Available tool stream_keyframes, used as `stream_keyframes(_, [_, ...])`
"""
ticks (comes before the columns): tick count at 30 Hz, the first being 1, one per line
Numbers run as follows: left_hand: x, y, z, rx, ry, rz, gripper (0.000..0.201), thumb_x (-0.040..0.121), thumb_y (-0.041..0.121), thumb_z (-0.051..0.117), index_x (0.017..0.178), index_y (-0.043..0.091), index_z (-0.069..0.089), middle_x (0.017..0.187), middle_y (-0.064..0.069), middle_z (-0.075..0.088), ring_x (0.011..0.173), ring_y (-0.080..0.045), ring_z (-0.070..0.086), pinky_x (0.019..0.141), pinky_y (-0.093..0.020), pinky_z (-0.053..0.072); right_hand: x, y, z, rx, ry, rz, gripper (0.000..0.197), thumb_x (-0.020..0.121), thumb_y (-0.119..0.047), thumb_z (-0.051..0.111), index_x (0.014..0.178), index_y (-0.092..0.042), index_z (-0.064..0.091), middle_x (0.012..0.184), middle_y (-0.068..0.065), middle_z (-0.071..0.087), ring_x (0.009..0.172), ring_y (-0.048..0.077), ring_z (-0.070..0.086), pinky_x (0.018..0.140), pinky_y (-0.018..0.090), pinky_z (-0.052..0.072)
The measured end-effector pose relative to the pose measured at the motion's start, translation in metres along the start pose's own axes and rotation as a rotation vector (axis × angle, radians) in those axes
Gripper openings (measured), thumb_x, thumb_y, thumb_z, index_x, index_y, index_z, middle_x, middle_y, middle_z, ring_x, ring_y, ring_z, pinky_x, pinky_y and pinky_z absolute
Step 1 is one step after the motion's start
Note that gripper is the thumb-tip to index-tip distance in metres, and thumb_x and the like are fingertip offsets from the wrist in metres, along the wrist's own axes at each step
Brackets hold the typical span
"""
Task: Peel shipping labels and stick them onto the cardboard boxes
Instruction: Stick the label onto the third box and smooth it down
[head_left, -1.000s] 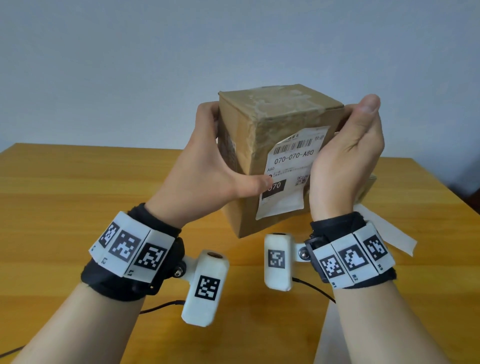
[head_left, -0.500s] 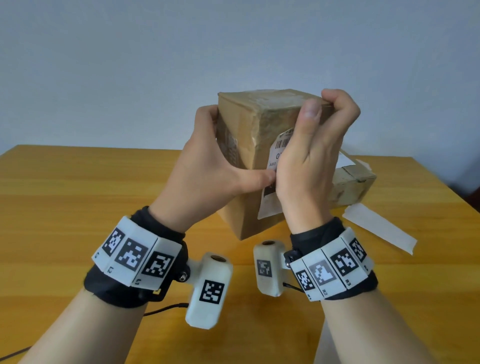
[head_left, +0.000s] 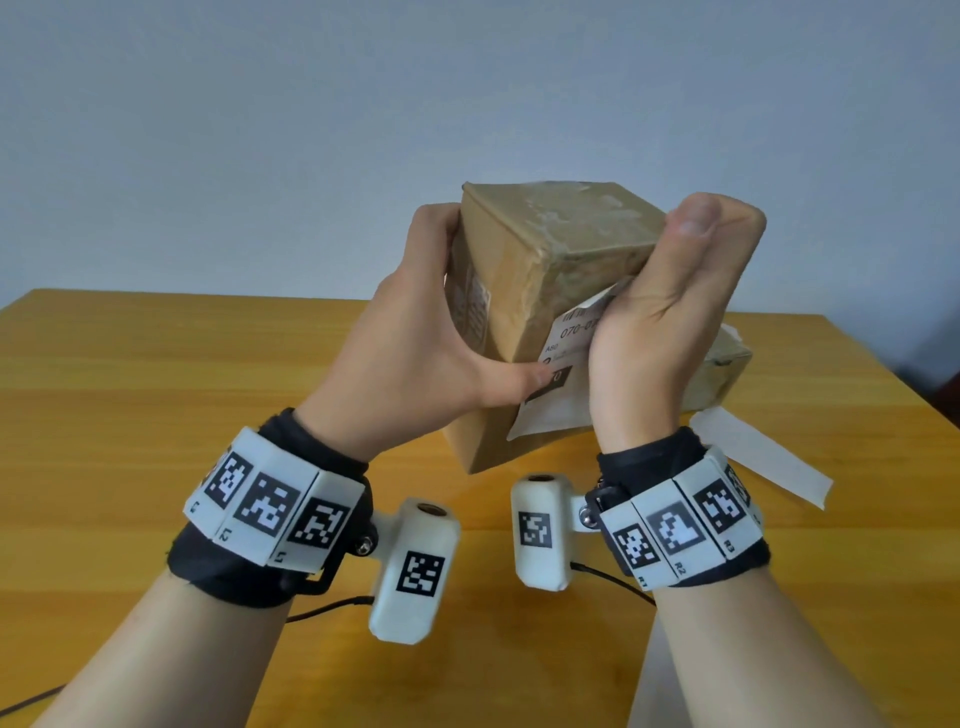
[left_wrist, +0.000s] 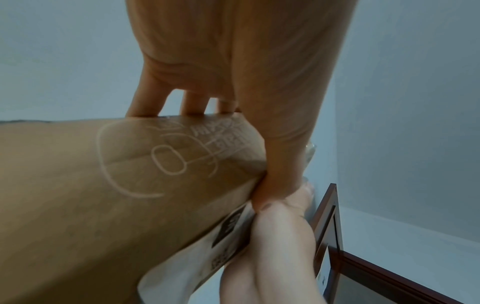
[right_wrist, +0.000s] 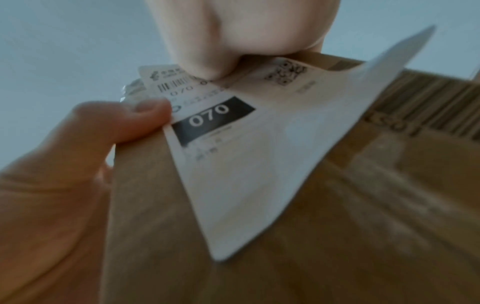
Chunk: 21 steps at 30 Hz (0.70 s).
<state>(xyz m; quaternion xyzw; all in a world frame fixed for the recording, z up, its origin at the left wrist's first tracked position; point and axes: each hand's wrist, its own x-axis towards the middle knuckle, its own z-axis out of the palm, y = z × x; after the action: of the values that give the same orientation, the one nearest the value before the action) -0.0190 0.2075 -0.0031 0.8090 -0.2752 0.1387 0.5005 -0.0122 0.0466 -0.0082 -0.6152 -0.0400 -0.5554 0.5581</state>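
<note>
My left hand (head_left: 415, 343) holds a brown cardboard box (head_left: 561, 234) up above the table, fingers round its left side and thumb (right_wrist: 135, 121) on the front face at the label's edge. A white shipping label (head_left: 550, 410) marked 070 lies on that front face. In the right wrist view the label's (right_wrist: 259, 154) lower part and right corner stand off the cardboard. My right hand (head_left: 670, 312) is curled into a fist and presses the label's upper part against the box, near the top edge. It hides most of the label.
A second cardboard box (head_left: 722, 374) lies on the wooden table (head_left: 156, 415) behind my right hand. A white strip of backing paper (head_left: 763, 462) lies to its right, near the table's right edge. A plain wall stands behind.
My right hand left the box's right side, curled into a fist and moved onto the label, then slid right along its top. The left hand kept its grip.
</note>
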Motion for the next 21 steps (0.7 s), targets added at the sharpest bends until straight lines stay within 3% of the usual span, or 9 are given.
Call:
stream_keyframes(3, [0.0,0.0,-0.001,0.012,-0.009,-0.003,0.104,0.059,0.047,0.093,0.141,0.018,0.036,0.128,0.017,0.058,0.116,0.006,0.061,0.083,-0.02,0.057,0.002,-0.003,0.0,0.007,0.06,0.045,0.023,0.111,-0.01,0.028,0.095,-0.004,0.043,0.078,-0.009,0.037,0.063,-0.012,0.046,0.065,0.003,0.038])
stream_keyframes(5, [0.0,0.0,-0.001,0.02,-0.016,0.0,0.104,0.061,0.043,0.096,0.141,0.019,0.035,0.128,0.018,0.057,0.115,0.007,0.06,0.08,-0.017,0.056,0.005,-0.005,0.002,0.025,0.102,0.089,0.033,0.112,-0.023,0.027,0.09,-0.008,0.046,0.077,-0.007,0.039,0.064,-0.005,0.046,0.065,0.008,0.037])
stream_keyframes(7, [0.0,0.0,-0.001,0.028,-0.027,0.011,0.101,0.061,0.041,0.092,0.141,0.02,0.034,0.129,0.016,0.057,0.114,0.009,0.059,0.079,-0.014,0.055,0.007,-0.004,0.002,0.035,0.139,0.137,0.039,0.107,-0.041,0.026,0.083,-0.019,0.048,0.077,-0.003,0.043,0.07,0.012,0.047,0.068,0.026,0.041])
stream_keyframes(8, [0.0,0.0,-0.001,0.034,-0.032,0.017,0.101,0.061,0.041,0.092,0.141,0.021,0.034,0.13,0.015,0.057,0.114,0.009,0.058,0.079,-0.013,0.054,0.007,-0.003,0.002,0.044,0.155,0.163,0.04,0.107,-0.043,0.026,0.08,-0.022,0.049,0.076,-0.003,0.044,0.07,0.017,0.047,0.068,0.03,0.042])
stream_keyframes(13, [0.0,-0.004,-0.005,0.032,-0.053,0.016,0.098,0.063,0.035,0.096,0.138,0.029,0.032,0.134,0.011,0.059,0.116,0.007,0.06,0.079,-0.012,0.053,0.009,0.004,-0.004,0.003,0.223,0.221,0.043,0.112,-0.033,0.027,0.077,-0.021,0.049,0.074,-0.005,0.051,0.069,0.013,0.053,0.069,0.024,0.046])
stream_keyframes(18, [0.003,-0.014,-0.016,0.005,-0.033,-0.024,0.099,0.067,0.035,0.095,0.148,0.034,0.038,0.133,0.022,0.061,0.116,0.005,0.064,0.081,-0.014,0.056,0.009,0.008,-0.004,-0.017,0.078,0.23,0.039,0.112,-0.03,0.026,0.084,-0.02,0.052,0.079,-0.007,0.055,0.075,0.006,0.055,0.076,0.026,0.048])
stream_keyframes(21, [0.006,-0.023,-0.021,0.073,0.01,-0.036,0.103,0.066,0.053,0.09,0.155,0.037,0.04,0.134,0.018,0.058,0.12,-0.002,0.062,0.09,-0.028,0.06,0.008,0.004,-0.002,-0.013,-0.059,0.2,0.032,0.11,-0.027,0.028,0.098,-0.021,0.057,0.097,-0.001,0.062,0.091,0.013,0.062,0.083,0.034,0.051])
